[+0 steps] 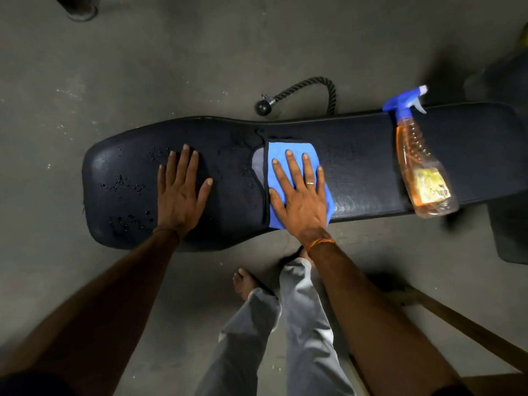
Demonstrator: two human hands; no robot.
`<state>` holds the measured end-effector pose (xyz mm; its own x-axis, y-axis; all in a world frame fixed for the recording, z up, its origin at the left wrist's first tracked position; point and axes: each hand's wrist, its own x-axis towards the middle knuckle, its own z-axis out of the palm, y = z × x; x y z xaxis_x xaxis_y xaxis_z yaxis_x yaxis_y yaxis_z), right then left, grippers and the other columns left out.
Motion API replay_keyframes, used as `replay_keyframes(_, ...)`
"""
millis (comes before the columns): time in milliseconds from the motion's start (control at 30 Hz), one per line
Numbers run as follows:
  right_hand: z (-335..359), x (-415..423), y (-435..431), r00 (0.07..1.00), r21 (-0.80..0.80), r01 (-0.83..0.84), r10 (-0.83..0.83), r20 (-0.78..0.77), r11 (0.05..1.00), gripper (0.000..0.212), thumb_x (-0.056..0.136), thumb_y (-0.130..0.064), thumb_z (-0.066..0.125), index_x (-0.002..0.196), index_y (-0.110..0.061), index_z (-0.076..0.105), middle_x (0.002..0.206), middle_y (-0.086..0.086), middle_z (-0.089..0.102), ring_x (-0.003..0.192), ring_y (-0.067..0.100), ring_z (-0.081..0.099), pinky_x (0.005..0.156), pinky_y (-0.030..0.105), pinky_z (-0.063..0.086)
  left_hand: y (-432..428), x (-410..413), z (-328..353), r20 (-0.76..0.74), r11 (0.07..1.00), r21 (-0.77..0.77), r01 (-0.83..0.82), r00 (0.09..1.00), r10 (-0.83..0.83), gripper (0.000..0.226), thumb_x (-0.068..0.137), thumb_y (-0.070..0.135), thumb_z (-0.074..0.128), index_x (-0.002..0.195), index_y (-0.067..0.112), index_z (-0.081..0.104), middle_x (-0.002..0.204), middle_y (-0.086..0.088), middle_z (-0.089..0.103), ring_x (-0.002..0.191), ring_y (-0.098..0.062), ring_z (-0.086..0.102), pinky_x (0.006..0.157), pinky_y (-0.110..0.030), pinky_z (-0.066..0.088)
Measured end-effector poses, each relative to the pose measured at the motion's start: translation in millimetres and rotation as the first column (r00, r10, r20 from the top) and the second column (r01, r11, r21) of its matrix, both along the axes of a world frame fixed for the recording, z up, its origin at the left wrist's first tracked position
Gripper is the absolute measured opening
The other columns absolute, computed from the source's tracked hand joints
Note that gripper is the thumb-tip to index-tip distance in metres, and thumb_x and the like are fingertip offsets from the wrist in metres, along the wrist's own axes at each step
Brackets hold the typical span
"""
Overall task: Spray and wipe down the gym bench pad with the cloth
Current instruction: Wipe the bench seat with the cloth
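Now your left hand [183, 192] lies flat, fingers spread, on the black leathery bench pad [357, 167], droplets beading left of it. Your right hand [300, 192] presses the soft blue cloth [281, 150] flat, fingers splayed; farther right lies the orange plastic spray bottle [423, 167].

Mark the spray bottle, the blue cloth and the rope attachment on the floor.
spray bottle [418, 164]: head view, on the clear orange body above the label.
blue cloth [281, 148]: head view, on its uncovered upper left corner.
rope attachment [297, 86]: head view, on the braided curve.
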<state>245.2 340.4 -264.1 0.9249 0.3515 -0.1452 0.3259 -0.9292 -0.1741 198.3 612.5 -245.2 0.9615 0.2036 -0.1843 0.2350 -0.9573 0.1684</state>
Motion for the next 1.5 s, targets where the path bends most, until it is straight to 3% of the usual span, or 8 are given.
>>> replay_keyframes(200,2.3,-46.1,20.8,0.999,0.011,-0.007,0.008,-0.033,1.0,0.064,0.108,-0.048,0.03,0.164,-0.03,0.007,0.173,0.003,0.0,0.16,0.028,-0.003,0.129,0.05,0.009,-1.5,-2.9,-8.4,0.035,0.999,0.042,-0.012,0.999,0.01,0.068,0.105,0.053,0.026,0.163,0.02,0.013,0.172,-0.002,0.007,0.159,-0.026,0.003,0.127,-0.053,0.009)
replay_keyframes(333,-4.5,12.0,45.0,1.0,0.002,-0.019,0.019,0.022,1.0,0.062,0.108,-0.046,0.028,0.164,-0.032,0.008,0.173,0.0,0.003,0.16,0.028,0.001,0.129,0.05,0.011,0.6,-2.2,-12.4,0.042,0.999,0.043,-0.01,0.999,0.008,0.069,0.104,0.054,0.024,0.163,0.02,0.013,0.172,-0.002,0.007,0.159,-0.026,0.003,0.128,-0.052,0.008)
replay_keyframes(500,-0.4,46.2,76.6,0.99,0.029,0.135,-0.136,0.04,0.99,0.06,0.108,-0.044,0.022,0.165,-0.028,0.009,0.173,0.002,0.006,0.16,0.027,0.005,0.128,0.049,0.013,1.6,-2.3,-15.0,0.042,0.998,0.055,-0.009,0.999,0.006,0.069,0.104,0.054,0.024,0.163,0.02,0.014,0.172,-0.003,0.008,0.159,-0.026,0.004,0.128,-0.052,0.008)
replay_keyframes(733,5.9,-21.7,44.2,0.998,0.003,-0.062,0.062,-0.03,0.998,0.065,0.108,-0.043,0.035,0.165,-0.029,0.006,0.173,0.0,0.002,0.16,0.026,0.001,0.13,0.046,0.01,2.3,-1.8,-12.2,0.04,0.998,0.055,-0.015,0.999,0.013,0.068,0.104,0.055,0.025,0.163,0.021,0.016,0.172,-0.002,0.009,0.159,-0.025,0.005,0.127,-0.052,0.01)
replay_keyframes(933,2.2,77.1,101.1,0.971,0.029,0.239,-0.239,0.008,0.971,0.06,0.107,-0.043,0.02,0.164,-0.023,0.016,0.173,0.004,0.011,0.159,0.028,0.008,0.128,0.048,0.012,1.6,-2.8,-14.5,0.088,0.998,0.054,-0.022,0.996,0.017,0.067,0.105,0.052,0.029,0.162,0.021,0.019,0.171,-0.002,0.012,0.159,-0.025,0.007,0.128,-0.05,0.01)
replay_keyframes(1167,13.2,-40.5,64.6,0.98,0.035,-0.196,0.198,-0.034,0.98,0.063,0.107,-0.037,0.036,0.164,-0.027,0.013,0.173,0.002,0.005,0.16,0.028,0.002,0.128,0.048,0.012,2.2,-3.0,-11.7,0.055,0.998,0.057,-0.016,0.998,0.013,0.067,0.104,0.051,0.027,0.163,0.021,0.016,0.172,-0.002,0.009,0.159,-0.025,0.006,0.128,-0.05,0.011)
replay_keyframes(1400,1.8,62.0,126.3,0.998,0.048,0.04,-0.043,0.053,0.998,0.059,0.107,-0.043,0.026,0.163,-0.028,0.02,0.172,0.0,0.016,0.159,0.026,0.013,0.128,0.047,0.015,1.1,-3.1,-12.9,0.079,0.998,0.061,-0.02,0.997,0.015,0.065,0.106,0.051,0.026,0.163,0.021,0.018,0.172,-0.001,0.011,0.159,-0.024,0.006,0.128,-0.049,0.011)
replay_keyframes(1500,6.9,30.3,119.0,0.999,0.065,-0.027,0.025,0.027,0.998,0.06,0.107,-0.039,0.031,0.164,-0.026,0.016,0.173,0.002,0.011,0.16,0.027,0.009,0.127,0.048,0.015,1.6,-3.1,-11.9,0.063,0.999,0.043,-0.014,0.998,0.011,0.065,0.105,0.051,0.025,0.163,0.021,0.017,0.172,-0.002,0.01,0.159,-0.024,0.006,0.128,-0.05,0.011)
